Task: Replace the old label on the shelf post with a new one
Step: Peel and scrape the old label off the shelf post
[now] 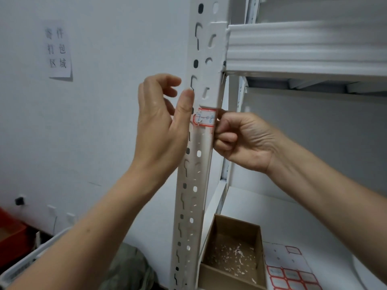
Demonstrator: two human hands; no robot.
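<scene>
1. Two bare arms reach up from the bottom, one on each side of the white shelf post (194, 185).
2. The post stands straight up and has many holes and slots in it.
3. A small label (206, 119) with a red rim and blue writing sits on the post, about halfway up, just under the top shelf beam (303, 45).
4. The left hand (161, 122) is on the left side of the post. Its thumb is straight and presses on the post's edge, just above the left end of the label. Its other fingers bend loosely in the air and hold nothing.
5. The right hand (245, 141) is on the right side of the post. Its fingers are curled up, and its thumb and first finger pinch the right end of the label.
6. A brown cardboard box (228, 279) stands on the lower shelf board (314, 227), just beside the foot of the post. Little white paper scraps (234, 258) lie in it.
7. A sheet of red-rimmed stickers (291, 275) lies flat on the board, right next to the box.
8. A paper sign (58, 51) with dark writing hangs on the wall to the left.
9. A white bin (31, 260) and a red box (10, 233) sit low on the left.
</scene>
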